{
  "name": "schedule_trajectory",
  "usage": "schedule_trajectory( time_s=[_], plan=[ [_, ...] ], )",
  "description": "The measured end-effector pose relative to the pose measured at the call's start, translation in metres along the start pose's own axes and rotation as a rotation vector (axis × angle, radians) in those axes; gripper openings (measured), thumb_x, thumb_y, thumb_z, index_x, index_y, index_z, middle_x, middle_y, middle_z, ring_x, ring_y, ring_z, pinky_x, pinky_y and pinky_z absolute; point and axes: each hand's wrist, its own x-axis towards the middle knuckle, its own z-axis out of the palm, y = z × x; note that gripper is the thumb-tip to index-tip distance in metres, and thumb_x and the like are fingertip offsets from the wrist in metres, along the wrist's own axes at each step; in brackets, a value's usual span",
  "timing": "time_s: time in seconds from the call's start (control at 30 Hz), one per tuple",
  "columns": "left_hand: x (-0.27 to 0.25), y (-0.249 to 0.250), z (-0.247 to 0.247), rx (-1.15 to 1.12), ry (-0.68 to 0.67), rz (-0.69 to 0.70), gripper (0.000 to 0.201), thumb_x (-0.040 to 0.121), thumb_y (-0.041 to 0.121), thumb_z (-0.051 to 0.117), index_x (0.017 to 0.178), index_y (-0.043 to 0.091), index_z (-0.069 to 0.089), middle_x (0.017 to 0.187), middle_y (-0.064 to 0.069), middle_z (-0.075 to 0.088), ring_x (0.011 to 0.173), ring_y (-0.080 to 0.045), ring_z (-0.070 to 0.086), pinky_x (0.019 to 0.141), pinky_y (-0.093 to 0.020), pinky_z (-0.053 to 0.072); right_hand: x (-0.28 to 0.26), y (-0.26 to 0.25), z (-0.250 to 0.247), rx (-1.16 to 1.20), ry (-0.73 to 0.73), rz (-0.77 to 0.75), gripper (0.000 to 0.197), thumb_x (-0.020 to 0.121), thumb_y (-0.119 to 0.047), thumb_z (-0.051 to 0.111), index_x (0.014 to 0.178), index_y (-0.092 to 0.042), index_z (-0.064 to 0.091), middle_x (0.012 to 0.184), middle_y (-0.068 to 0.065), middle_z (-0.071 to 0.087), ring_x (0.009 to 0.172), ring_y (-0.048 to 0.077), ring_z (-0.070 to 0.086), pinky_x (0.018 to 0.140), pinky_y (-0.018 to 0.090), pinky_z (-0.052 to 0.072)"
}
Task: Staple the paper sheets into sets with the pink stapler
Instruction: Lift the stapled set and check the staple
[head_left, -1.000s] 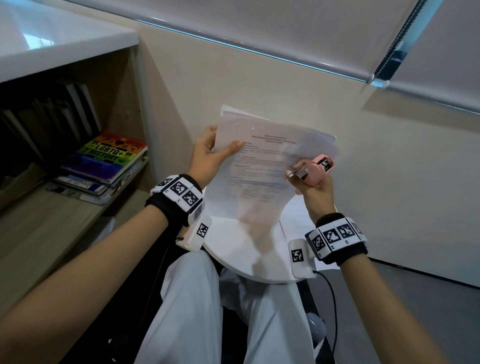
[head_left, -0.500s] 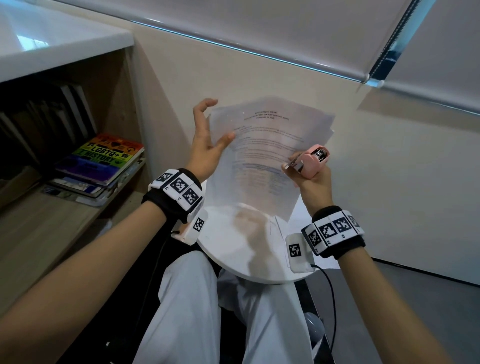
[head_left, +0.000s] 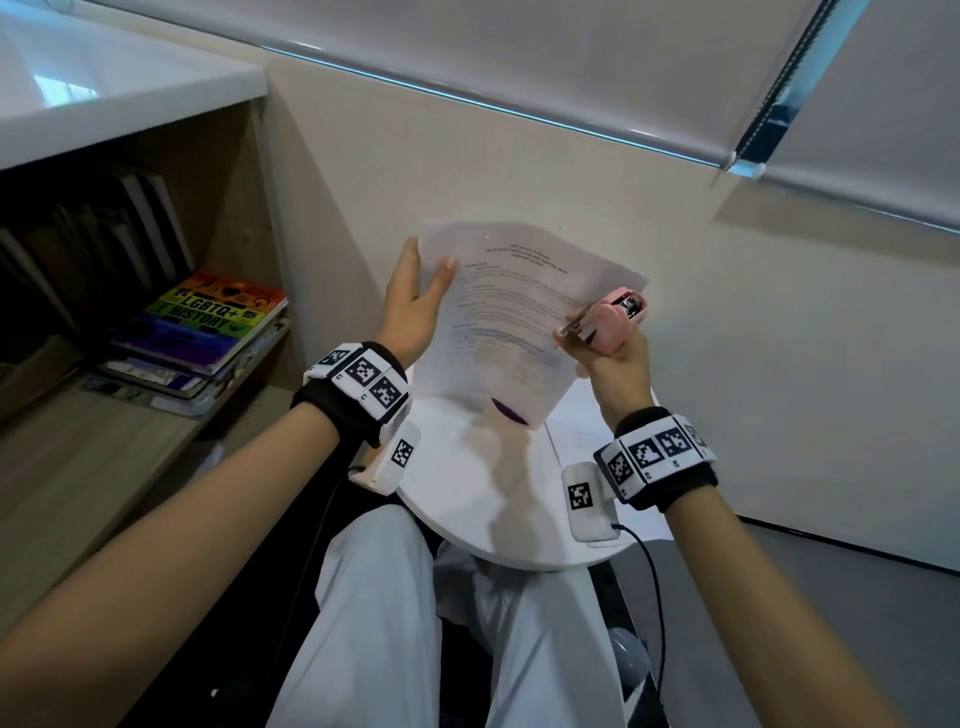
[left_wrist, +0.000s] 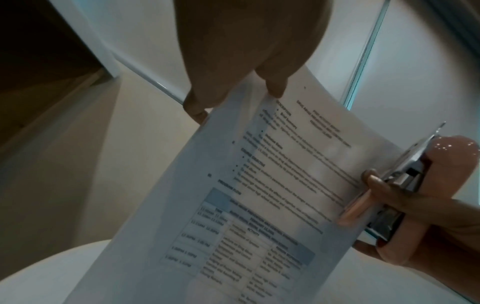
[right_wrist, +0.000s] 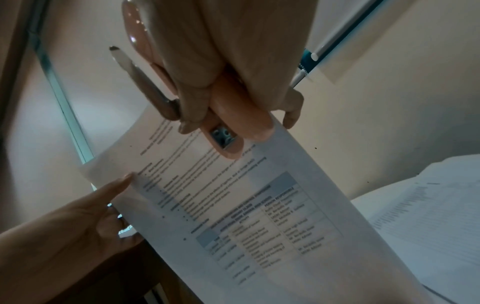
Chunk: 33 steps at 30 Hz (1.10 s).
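Two hands: both are lifted above the round white worktop (head_left: 467, 499), with the sheets between them.
Left hand (head_left: 410, 301): it pinches the upper left corner of the paper sheets (head_left: 509, 312), thumb on the printed face and the other fingers behind; in the left wrist view the fingertips (left_wrist: 272, 90) sit right at the top edge.
Paper sheets: they are held in the air, tilted, printed side to the person; how many sheets are in the set I cannot tell.
Pink stapler (head_left: 613, 325): it is at the right edge of the sheets, about the middle of that edge, not at a corner; its metal arm stands lifted away from the pink body.
Right hand (head_left: 613, 364): it is wrapped around the pink stapler, and its fingertips also seem to pinch the right edge of the paper.
Spare pile (right_wrist: 428, 216): more printed sheets lie at the right edge of the worktop.
Step in hand, my judgement: square the sheets, then bring one corner into the stapler mouth.
To do it well: keep the left pinch firm so the edges stay aligned; press only when all layers are fully inside.
Risk: loose sheets may fan apart, and the staple may miss the back ones.
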Motion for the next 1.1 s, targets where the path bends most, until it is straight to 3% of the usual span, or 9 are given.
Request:
schedule_trajectory(
  time_s=[0.13,0.3,0.43,0.57,0.63,0.73,0.9,1.0,1.1],
  plan=[
    [0.005,0.002,0.002,0.006,-0.058,0.056,0.014,0.099,0.03,0.044,0.105,0.02,0.037,0.107,-0.007,0.057,0.098,-0.025,0.063,0.085,-0.048,0.056,0.003,-0.006,0.002,0.071,0.01,-0.018,0.022,0.077,0.012,0.068,0.094,0.002,0.059,0.079,0.004,0.063,0.068,0.007,0.064,0.052,0.01,0.044],
    [0.003,-0.018,-0.001,0.062,-0.055,0.006,0.008,0.101,0.03,0.037,0.101,0.022,0.037,0.1,0.002,0.06,0.097,-0.023,0.063,0.087,-0.051,0.054,-0.003,0.003,0.004,0.007,-0.002,0.059,0.064,0.067,-0.003,0.076,0.119,0.017,0.044,0.097,0.016,0.057,0.067,0.002,0.061,0.054,0.012,0.045],
    [0.003,-0.02,0.0,0.053,-0.014,0.025,0.009,0.103,0.023,0.034,0.098,0.03,0.038,0.097,0.015,0.058,0.088,0.007,0.062,0.08,-0.02,0.053,-0.001,-0.009,0.009,0.016,0.202,-0.03,0.059,0.062,-0.022,0.078,0.11,-0.021,0.043,0.115,0.015,0.052,0.104,0.032,0.057,0.077,0.038,0.056],
    [0.002,-0.022,0.0,0.045,-0.015,0.048,0.005,0.103,0.022,0.033,0.104,0.024,0.038,0.096,0.018,0.058,0.084,0.012,0.061,0.075,-0.016,0.052,0.001,-0.054,0.024,-0.053,0.429,-0.244,0.064,0.062,-0.036,0.063,0.12,-0.03,0.037,0.122,0.005,0.039,0.114,0.022,0.04,0.102,0.049,0.041],
    [0.004,-0.025,-0.002,0.033,-0.016,0.052,0.007,0.103,0.022,0.034,0.107,0.018,0.038,0.095,0.016,0.061,0.086,0.005,0.063,0.078,-0.022,0.054,0.004,-0.077,0.037,0.023,0.399,-0.353,0.073,0.066,-0.035,0.064,0.13,-0.013,0.038,0.114,0.0,0.051,0.104,0.02,0.049,0.092,0.047,0.049],
    [0.004,-0.024,-0.003,0.053,-0.028,0.076,0.007,0.103,0.021,0.035,0.105,0.014,0.038,0.091,0.016,0.061,0.083,0.005,0.063,0.074,-0.02,0.054,0.012,-0.103,0.065,0.246,0.248,-0.424,0.035,0.074,-0.02,0.065,0.098,0.005,0.058,0.068,-0.006,0.066,0.06,0.008,0.062,0.055,0.024,0.052],
    [0.006,-0.022,-0.005,0.118,-0.029,0.121,0.009,0.102,0.019,0.035,0.094,0.022,0.038,0.082,0.022,0.062,0.077,0.009,0.062,0.071,-0.018,0.054,0.033,-0.126,0.105,0.216,0.155,-0.021,0.015,0.083,-0.02,0.061,0.078,-0.006,0.063,0.069,0.009,0.066,0.057,0.022,0.061,0.049,0.023,0.046],
    [0.008,-0.025,-0.007,0.128,-0.03,0.124,0.007,0.101,0.025,0.036,0.096,0.023,0.039,0.087,0.019,0.061,0.08,0.006,0.061,0.078,-0.027,0.055,0.051,-0.126,0.105,0.352,-0.111,0.296,0.024,0.088,-0.03,0.047,0.08,-0.008,0.053,0.064,0.008,0.052,0.04,0.016,0.044,0.041,0.018,0.035],
    [0.009,-0.027,-0.008,0.125,-0.031,0.119,0.006,0.102,0.022,0.036,0.1,0.017,0.039,0.088,0.02,0.061,0.081,0.007,0.062,0.079,-0.026,0.054,0.055,-0.121,0.102,0.588,-0.247,0.348,0.02,0.094,-0.023,0.045,0.082,-0.009,0.052,0.079,0.01,0.052,0.053,0.015,0.053,0.046,0.021,0.049]
  ],
)
